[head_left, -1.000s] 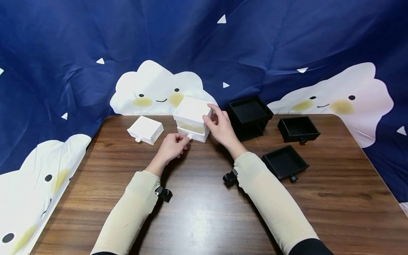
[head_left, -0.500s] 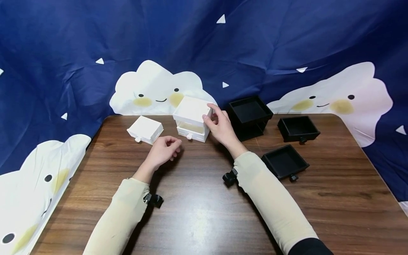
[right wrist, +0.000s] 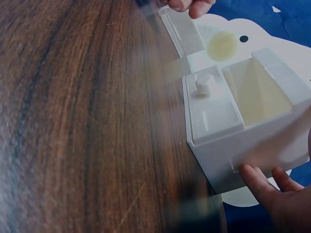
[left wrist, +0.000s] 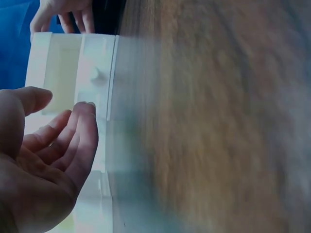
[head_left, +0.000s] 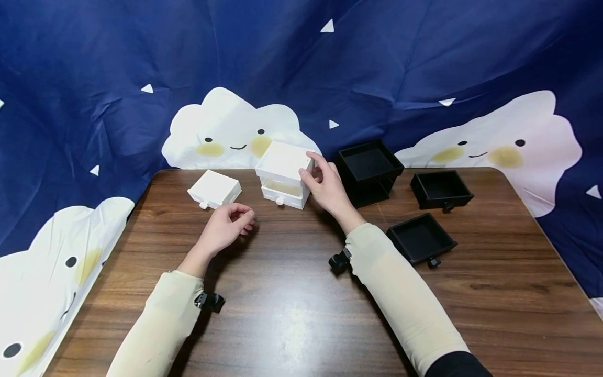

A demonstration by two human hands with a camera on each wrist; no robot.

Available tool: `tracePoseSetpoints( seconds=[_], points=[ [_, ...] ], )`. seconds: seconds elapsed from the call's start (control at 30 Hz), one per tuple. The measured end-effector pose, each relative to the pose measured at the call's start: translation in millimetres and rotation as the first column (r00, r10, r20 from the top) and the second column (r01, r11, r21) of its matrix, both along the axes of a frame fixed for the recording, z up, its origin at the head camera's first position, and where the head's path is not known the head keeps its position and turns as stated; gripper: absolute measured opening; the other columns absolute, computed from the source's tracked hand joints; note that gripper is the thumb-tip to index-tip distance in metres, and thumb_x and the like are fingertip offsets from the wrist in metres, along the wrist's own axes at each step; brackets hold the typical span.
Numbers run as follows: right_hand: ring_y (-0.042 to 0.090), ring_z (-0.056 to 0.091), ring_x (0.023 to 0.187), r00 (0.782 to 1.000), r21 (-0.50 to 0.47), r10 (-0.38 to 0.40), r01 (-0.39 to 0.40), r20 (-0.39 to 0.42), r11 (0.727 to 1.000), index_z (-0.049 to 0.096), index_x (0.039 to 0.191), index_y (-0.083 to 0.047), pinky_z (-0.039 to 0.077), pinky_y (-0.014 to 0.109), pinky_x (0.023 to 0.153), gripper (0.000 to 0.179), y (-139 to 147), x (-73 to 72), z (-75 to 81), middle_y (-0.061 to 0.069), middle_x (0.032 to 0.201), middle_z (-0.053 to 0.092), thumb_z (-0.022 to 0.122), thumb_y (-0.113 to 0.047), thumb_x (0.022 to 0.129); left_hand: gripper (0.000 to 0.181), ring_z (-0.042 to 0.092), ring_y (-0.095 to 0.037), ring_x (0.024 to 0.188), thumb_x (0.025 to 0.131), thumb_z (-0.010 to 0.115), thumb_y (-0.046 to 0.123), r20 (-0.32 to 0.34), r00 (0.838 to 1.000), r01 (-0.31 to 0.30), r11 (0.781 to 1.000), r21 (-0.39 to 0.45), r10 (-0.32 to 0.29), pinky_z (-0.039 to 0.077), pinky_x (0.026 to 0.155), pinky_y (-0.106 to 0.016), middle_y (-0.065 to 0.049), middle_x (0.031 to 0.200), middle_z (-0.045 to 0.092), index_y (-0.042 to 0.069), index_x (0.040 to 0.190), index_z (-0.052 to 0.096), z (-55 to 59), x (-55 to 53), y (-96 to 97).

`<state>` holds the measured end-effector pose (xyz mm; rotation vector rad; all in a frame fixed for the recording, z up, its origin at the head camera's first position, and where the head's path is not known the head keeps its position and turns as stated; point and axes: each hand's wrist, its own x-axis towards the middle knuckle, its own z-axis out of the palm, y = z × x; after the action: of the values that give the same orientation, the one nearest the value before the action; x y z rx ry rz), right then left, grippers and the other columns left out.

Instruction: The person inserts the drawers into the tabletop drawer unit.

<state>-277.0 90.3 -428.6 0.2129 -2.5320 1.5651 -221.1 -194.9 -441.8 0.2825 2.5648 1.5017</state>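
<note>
A small white cabinet (head_left: 284,163) stands at the back of the table, with a white drawer (head_left: 285,198) in its lower slot and a gap above. The drawer's round knob (right wrist: 204,84) faces forward. My right hand (head_left: 327,188) rests on the cabinet's right edge, its fingers (right wrist: 257,182) touching the side wall. My left hand (head_left: 225,228) hovers with loosely curled fingers, holding nothing, just in front of a separate white drawer (head_left: 214,187) on the left. In the left wrist view, empty space lies between the left thumb and fingers (left wrist: 82,133).
A black cabinet (head_left: 370,163) with open slots stands right of the white one. Two loose black drawers, one at the back (head_left: 442,189) and one nearer (head_left: 422,238), lie on the brown wooden table (head_left: 292,314). A blue curtain (head_left: 301,63) hangs behind.
My left hand has let go of the lower drawer's knob and moved left and toward me. My right hand stays on the white cabinet.
</note>
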Motion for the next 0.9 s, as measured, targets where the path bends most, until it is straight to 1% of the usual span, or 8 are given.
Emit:
tracePoseSetpoints(
  seconds=[0.1,0.2,0.33,0.43,0.53,0.67,0.73,0.9],
  points=[
    [0.034,0.065,0.105,1.0,0.003,-0.003,0.003,-0.006,1.0,0.051,0.159,-0.016,0.056,0.041,0.096,0.056,0.4,-0.1,-0.3,0.025,0.133,0.055,0.066,-0.03,0.107,0.029,0.077,-0.025,0.082,0.108,0.062,0.014,-0.024,1.0,-0.008,1.0,-0.012,0.008,0.064,0.07,-0.03,-0.026,0.102,0.077,-0.01,0.123,0.07,0.7,2.1,-5.5],
    [0.034,0.065,0.104,1.0,0.001,-0.006,0.006,-0.006,1.0,0.051,0.159,-0.016,0.056,0.041,0.095,0.057,0.5,-0.1,-0.6,0.025,0.133,0.055,0.066,-0.031,0.106,0.029,0.077,-0.027,0.084,0.108,0.062,0.014,-0.053,0.998,-0.016,0.999,-0.034,0.014,0.062,0.072,-0.026,-0.026,0.103,0.078,-0.01,0.123,0.07,2.3,3.9,-12.2],
    [0.033,0.065,0.104,1.0,0.004,-0.006,0.006,-0.005,1.0,0.051,0.159,-0.016,0.055,0.04,0.095,0.057,0.2,-0.1,-0.7,0.025,0.132,0.055,0.066,-0.031,0.106,0.03,0.076,-0.025,0.083,0.107,0.064,0.015,-0.108,0.993,-0.061,0.995,-0.075,0.053,0.057,0.071,-0.018,-0.026,0.103,0.079,-0.009,0.123,0.072,4.2,5.2,-23.3],
    [0.034,0.065,0.105,1.0,0.001,-0.004,0.004,-0.006,1.0,0.05,0.159,-0.016,0.056,0.041,0.096,0.057,-0.1,0.3,0.2,0.025,0.132,0.055,0.066,-0.03,0.107,0.03,0.076,-0.02,0.084,0.107,0.065,0.016,-0.146,0.985,-0.11,0.99,-0.092,0.096,0.054,0.071,-0.014,-0.026,0.104,0.079,-0.008,0.123,0.072,3.7,5.9,-32.4],
    [0.035,0.065,0.106,1.0,-0.002,-0.004,0.004,-0.005,1.0,0.05,0.159,-0.017,0.056,0.043,0.097,0.057,-0.3,0.4,0.7,0.025,0.132,0.055,0.066,-0.03,0.107,0.029,0.073,-0.008,0.084,0.106,0.066,0.015,-0.174,0.976,-0.149,0.984,-0.098,0.131,0.052,0.074,-0.01,-0.026,0.107,0.079,-0.008,0.123,0.073,1.7,7.1,-40.7],
    [0.034,0.065,0.106,1.0,0.002,-0.008,0.008,0.0,1.0,0.05,0.16,-0.017,0.056,0.043,0.097,0.057,-0.2,0.0,0.2,0.025,0.133,0.055,0.065,-0.031,0.107,0.029,0.067,0.005,0.085,0.104,0.068,0.014,-0.183,0.968,-0.189,0.978,-0.091,0.17,0.051,0.079,-0.007,-0.026,0.111,0.079,-0.007,0.123,0.074,1.4,9.6,-49.1],
    [0.034,0.065,0.106,1.0,0.002,-0.009,0.009,0.0,1.0,0.05,0.16,-0.017,0.056,0.043,0.097,0.057,-0.4,-0.1,0.0,0.025,0.133,0.055,0.065,-0.031,0.107,0.03,0.067,0.005,0.088,0.104,0.069,0.015,-0.179,0.966,-0.207,0.973,-0.099,0.188,0.05,0.08,-0.006,-0.026,0.114,0.079,-0.006,0.124,0.074,2.6,11.1,-52.6],
    [0.034,0.065,0.106,1.0,0.0,-0.008,0.008,0.001,1.0,0.05,0.16,-0.017,0.056,0.043,0.097,0.057,-1.0,0.2,0.0,0.026,0.133,0.055,0.065,-0.031,0.106,0.033,0.069,-0.001,0.095,0.104,0.068,0.018,-0.172,0.959,-0.249,0.957,-0.146,0.223,0.047,0.08,-0.004,-0.025,0.121,0.078,-0.004,0.128,0.074,5.6,12.4,-61.1]
  ],
)
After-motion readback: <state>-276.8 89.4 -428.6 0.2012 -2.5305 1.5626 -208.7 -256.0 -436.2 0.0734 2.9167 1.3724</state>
